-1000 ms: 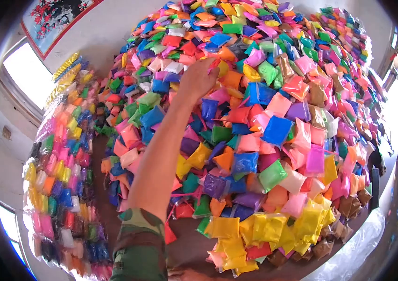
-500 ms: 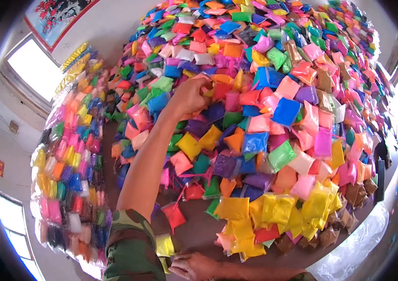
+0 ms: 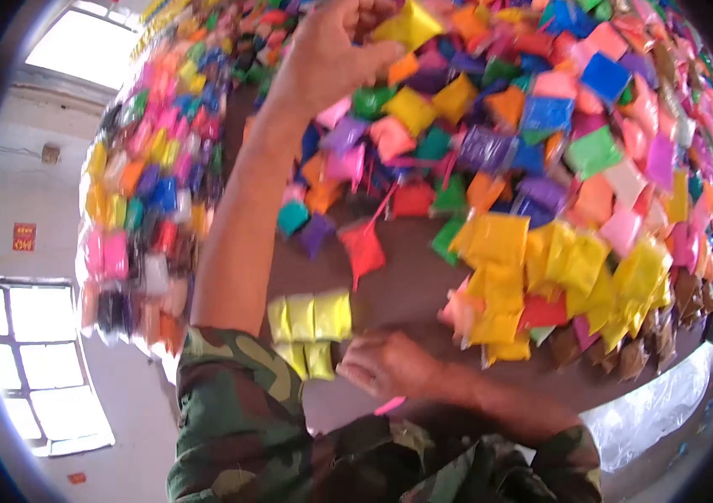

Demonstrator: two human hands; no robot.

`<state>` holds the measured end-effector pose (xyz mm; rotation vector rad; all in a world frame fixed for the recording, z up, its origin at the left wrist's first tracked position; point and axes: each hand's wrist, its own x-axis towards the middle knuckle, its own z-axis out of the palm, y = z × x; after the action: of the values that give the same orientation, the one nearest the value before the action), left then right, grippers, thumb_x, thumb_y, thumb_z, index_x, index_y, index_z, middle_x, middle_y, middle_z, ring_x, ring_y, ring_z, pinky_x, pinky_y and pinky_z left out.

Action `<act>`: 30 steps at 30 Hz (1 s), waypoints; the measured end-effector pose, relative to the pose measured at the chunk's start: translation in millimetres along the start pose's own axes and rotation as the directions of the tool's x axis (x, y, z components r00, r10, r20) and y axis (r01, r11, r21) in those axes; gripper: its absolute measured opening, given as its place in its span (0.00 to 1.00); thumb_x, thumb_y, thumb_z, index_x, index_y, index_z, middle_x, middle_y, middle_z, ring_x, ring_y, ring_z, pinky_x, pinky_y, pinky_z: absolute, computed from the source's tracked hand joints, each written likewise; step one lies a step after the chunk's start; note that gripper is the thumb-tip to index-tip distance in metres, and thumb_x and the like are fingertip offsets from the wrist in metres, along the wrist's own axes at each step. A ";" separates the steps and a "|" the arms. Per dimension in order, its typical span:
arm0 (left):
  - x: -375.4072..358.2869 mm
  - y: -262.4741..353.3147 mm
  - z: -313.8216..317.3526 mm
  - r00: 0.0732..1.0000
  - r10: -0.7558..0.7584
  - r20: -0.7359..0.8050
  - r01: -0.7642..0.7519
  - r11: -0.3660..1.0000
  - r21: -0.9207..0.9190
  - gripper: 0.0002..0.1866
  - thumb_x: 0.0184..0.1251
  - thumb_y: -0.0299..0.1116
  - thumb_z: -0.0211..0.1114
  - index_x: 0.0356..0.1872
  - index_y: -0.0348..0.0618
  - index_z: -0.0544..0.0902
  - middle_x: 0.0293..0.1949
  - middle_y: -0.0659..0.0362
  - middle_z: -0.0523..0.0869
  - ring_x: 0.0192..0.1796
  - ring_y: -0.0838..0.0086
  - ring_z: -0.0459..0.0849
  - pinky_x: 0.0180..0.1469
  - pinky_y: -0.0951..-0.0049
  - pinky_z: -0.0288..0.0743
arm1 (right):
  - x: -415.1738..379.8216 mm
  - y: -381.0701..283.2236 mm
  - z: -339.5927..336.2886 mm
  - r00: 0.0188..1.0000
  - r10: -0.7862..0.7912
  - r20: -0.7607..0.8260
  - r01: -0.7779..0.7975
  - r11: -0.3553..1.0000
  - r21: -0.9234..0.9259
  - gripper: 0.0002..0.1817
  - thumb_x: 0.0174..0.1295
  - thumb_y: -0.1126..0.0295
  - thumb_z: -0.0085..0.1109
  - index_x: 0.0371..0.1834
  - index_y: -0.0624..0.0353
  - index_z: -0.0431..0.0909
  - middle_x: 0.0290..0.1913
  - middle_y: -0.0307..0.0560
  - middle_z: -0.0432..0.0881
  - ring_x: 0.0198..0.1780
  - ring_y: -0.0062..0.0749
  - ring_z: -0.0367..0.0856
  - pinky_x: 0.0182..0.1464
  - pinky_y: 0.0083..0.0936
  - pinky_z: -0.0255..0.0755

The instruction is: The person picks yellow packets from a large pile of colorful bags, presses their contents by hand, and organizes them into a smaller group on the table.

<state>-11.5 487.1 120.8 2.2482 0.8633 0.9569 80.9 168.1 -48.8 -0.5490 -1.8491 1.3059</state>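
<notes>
By a yellow packet (image 3: 413, 25), the left hand (image 3: 335, 59) spreads; the right hand (image 3: 390, 366) curls beside light-yellow packets (image 3: 310, 318), rows running left-right. Whether either grips, I can't tell. A crowded coloured heap (image 3: 491, 147) lies beyond.

We have bright daylight: the upper window (image 3: 84, 49) and lower window (image 3: 49, 365) at left burn out to white. We see glints on the packets (image 3: 491, 149), slight blur on the left hand (image 3: 335, 63), and bent edges rimmed in black.
</notes>
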 end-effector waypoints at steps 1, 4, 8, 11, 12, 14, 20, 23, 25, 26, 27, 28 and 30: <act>-13.2 16.1 -2.9 0.996 -0.089 -0.008 0.089 0.996 0.024 0.25 0.66 0.26 0.75 0.63 0.33 0.81 0.52 0.57 0.89 0.48 0.79 0.87 0.45 0.79 0.82 | -1.1 -1.3 1.1 1.000 0.006 -0.004 -0.006 1.000 0.007 0.08 0.67 0.69 0.71 0.32 0.57 0.82 0.33 0.47 0.84 0.40 0.48 0.86 0.45 0.44 0.81; -57.9 59.9 -15.7 0.967 -0.252 -0.034 0.254 0.966 0.050 0.24 0.65 0.25 0.74 0.62 0.31 0.81 0.51 0.56 0.89 0.48 0.77 0.85 0.50 0.75 0.81 | 1.7 -4.3 -1.0 1.000 0.005 -0.013 -0.005 1.000 -0.009 0.09 0.68 0.68 0.70 0.31 0.58 0.82 0.33 0.49 0.85 0.39 0.49 0.86 0.45 0.45 0.81; -145.7 101.4 -33.8 0.894 -0.445 -0.054 0.440 0.894 -0.085 0.23 0.67 0.25 0.75 0.62 0.33 0.81 0.49 0.59 0.89 0.36 0.84 0.83 0.34 0.79 0.79 | 4.0 -4.9 -3.5 1.000 -0.009 0.004 0.009 1.000 -0.024 0.07 0.68 0.69 0.68 0.33 0.59 0.84 0.34 0.50 0.86 0.38 0.50 0.86 0.44 0.44 0.81; -221.1 125.4 -30.0 0.810 -0.574 -0.119 0.561 0.818 -0.128 0.21 0.66 0.24 0.75 0.59 0.35 0.82 0.47 0.60 0.90 0.36 0.84 0.84 0.34 0.80 0.79 | 1.7 -6.2 -1.7 0.999 -0.022 -0.037 0.021 0.999 -0.030 0.03 0.69 0.73 0.69 0.39 0.60 0.87 0.36 0.46 0.87 0.35 0.37 0.85 0.38 0.33 0.81; -247.5 128.2 -23.8 0.788 -0.600 -0.139 0.578 0.798 -0.171 0.22 0.67 0.25 0.76 0.59 0.35 0.81 0.46 0.59 0.89 0.34 0.85 0.82 0.31 0.82 0.76 | 2.4 -12.9 -3.3 0.998 0.051 -0.047 -0.050 0.998 0.033 0.05 0.69 0.71 0.70 0.42 0.61 0.86 0.36 0.45 0.87 0.36 0.35 0.85 0.39 0.32 0.81; -291.9 129.4 -11.6 0.727 -0.666 -0.167 0.588 0.729 -0.350 0.22 0.66 0.26 0.78 0.59 0.35 0.81 0.45 0.59 0.89 0.34 0.84 0.83 0.31 0.82 0.77 | 2.0 -28.4 -2.8 0.979 0.198 -0.055 -0.187 0.969 0.163 0.10 0.70 0.67 0.70 0.47 0.62 0.86 0.37 0.42 0.86 0.38 0.30 0.85 0.42 0.31 0.81; -349.9 148.7 34.5 0.689 -0.722 -0.064 0.536 0.566 -0.626 0.20 0.66 0.22 0.79 0.56 0.35 0.82 0.47 0.59 0.91 0.42 0.82 0.87 0.35 0.80 0.81 | -0.2 -67.7 5.0 0.885 0.435 -0.166 -0.280 0.781 0.558 0.23 0.76 0.61 0.68 0.67 0.63 0.78 0.43 0.33 0.85 0.38 0.13 0.79 0.37 0.18 0.74; -346.9 164.1 51.9 0.646 -0.763 -0.013 0.622 0.536 -0.572 0.21 0.68 0.24 0.78 0.59 0.35 0.81 0.46 0.60 0.89 0.43 0.81 0.86 0.39 0.78 0.81 | -7.8 -69.6 12.8 0.843 0.477 -0.248 -0.266 0.772 0.578 0.18 0.76 0.61 0.68 0.61 0.61 0.83 0.40 0.32 0.84 0.35 0.11 0.76 0.34 0.15 0.71; -344.9 168.1 59.3 0.658 -0.753 0.001 0.612 0.534 -0.583 0.21 0.69 0.25 0.76 0.60 0.35 0.81 0.45 0.60 0.89 0.40 0.80 0.87 0.39 0.78 0.81 | -13.9 -73.0 13.3 0.806 0.505 -0.309 -0.249 0.763 0.597 0.16 0.76 0.62 0.68 0.57 0.62 0.85 0.38 0.32 0.84 0.34 0.11 0.75 0.33 0.15 0.70; -343.4 171.0 59.9 0.668 -0.744 0.020 0.598 0.521 -0.609 0.21 0.70 0.27 0.76 0.61 0.35 0.82 0.45 0.60 0.89 0.40 0.80 0.87 0.40 0.77 0.81 | -16.1 -74.1 12.6 0.791 0.507 -0.342 -0.231 0.765 0.601 0.14 0.76 0.62 0.69 0.55 0.62 0.86 0.36 0.31 0.84 0.33 0.10 0.75 0.32 0.15 0.69; -341.8 173.3 59.9 0.677 -0.735 0.037 0.586 0.508 -0.632 0.20 0.72 0.28 0.75 0.61 0.34 0.82 0.45 0.60 0.89 0.40 0.80 0.87 0.40 0.77 0.81 | -18.0 -74.5 11.6 0.776 0.508 -0.375 -0.210 0.768 0.605 0.13 0.76 0.63 0.69 0.53 0.61 0.87 0.35 0.31 0.84 0.32 0.10 0.75 0.32 0.15 0.68; -339.7 175.0 60.0 0.665 -0.745 0.050 0.609 0.502 -0.614 0.20 0.73 0.30 0.74 0.61 0.34 0.83 0.45 0.60 0.89 0.40 0.80 0.87 0.41 0.77 0.81 | -20.4 -72.6 10.5 0.778 0.497 -0.386 -0.195 0.773 0.604 0.13 0.76 0.64 0.69 0.52 0.61 0.88 0.34 0.30 0.83 0.32 0.10 0.74 0.31 0.15 0.67; -334.7 176.9 61.1 0.640 -0.764 0.076 0.654 0.490 -0.576 0.19 0.74 0.32 0.73 0.61 0.34 0.84 0.43 0.60 0.90 0.40 0.80 0.87 0.42 0.77 0.81 | -25.7 -66.1 7.2 0.780 0.473 -0.410 -0.160 0.784 0.599 0.11 0.75 0.65 0.70 0.51 0.61 0.89 0.32 0.29 0.82 0.30 0.09 0.73 0.31 0.15 0.66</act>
<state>-85.4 115.0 64.3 1.0964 1.2630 0.8498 96.4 120.5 1.9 -0.8559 -0.8719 1.6107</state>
